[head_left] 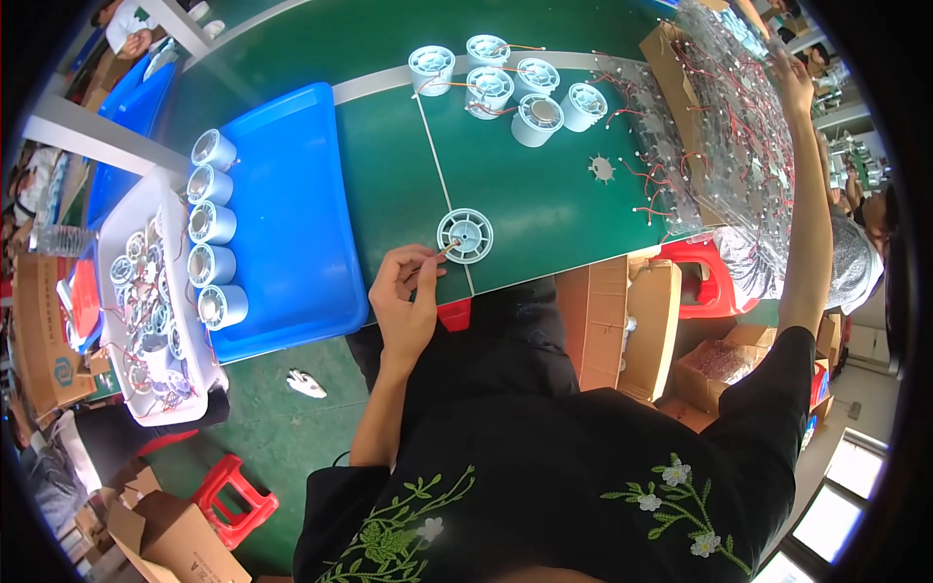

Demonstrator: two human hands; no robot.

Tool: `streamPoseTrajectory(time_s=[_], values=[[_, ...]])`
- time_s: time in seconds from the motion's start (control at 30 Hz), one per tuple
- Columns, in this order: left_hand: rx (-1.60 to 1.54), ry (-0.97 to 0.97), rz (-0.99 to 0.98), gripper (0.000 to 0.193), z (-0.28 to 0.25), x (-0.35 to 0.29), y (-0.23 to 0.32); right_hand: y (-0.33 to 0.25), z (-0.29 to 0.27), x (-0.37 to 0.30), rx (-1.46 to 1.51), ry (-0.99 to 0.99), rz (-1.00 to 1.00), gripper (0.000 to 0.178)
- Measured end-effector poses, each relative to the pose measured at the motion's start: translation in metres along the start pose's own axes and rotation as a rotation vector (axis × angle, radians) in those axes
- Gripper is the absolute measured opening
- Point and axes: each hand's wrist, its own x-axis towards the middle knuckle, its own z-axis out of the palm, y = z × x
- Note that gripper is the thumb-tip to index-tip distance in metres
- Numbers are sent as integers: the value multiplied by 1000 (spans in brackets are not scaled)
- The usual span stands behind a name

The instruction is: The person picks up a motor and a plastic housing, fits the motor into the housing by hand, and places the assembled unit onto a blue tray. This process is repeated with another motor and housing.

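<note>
At the table's near edge, my left hand pinches a short brown wire at a pale round fan-like housing. The housing sits on the green table with its ribbed, spoked face up. My right arm stretches far to the right, and my right hand is beside the clear plastic sheeting full of small parts with red wires. Its fingers are too small and blurred to show whether they hold anything. A flat silver toothed disc lies between the housing and the wired parts.
Several pale cylindrical housings stand at the far middle. A blue tray on the left has more housings along its left side, beside a white bin of wired parts. Cardboard boxes and a red stool are below right.
</note>
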Motion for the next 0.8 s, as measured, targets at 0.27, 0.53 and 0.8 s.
streamPoseTrajectory(time_s=[0.27, 0.53, 0.8], values=[[375, -40, -30, 4, 13, 13, 10, -29, -18, 28, 256, 142, -24, 33], [850, 24, 471, 7, 7, 7, 0, -136, 40, -66, 160, -4, 203, 31], [862, 84, 568, 22, 4, 4, 9, -183, 72, -262, 91, -786, -141, 25]])
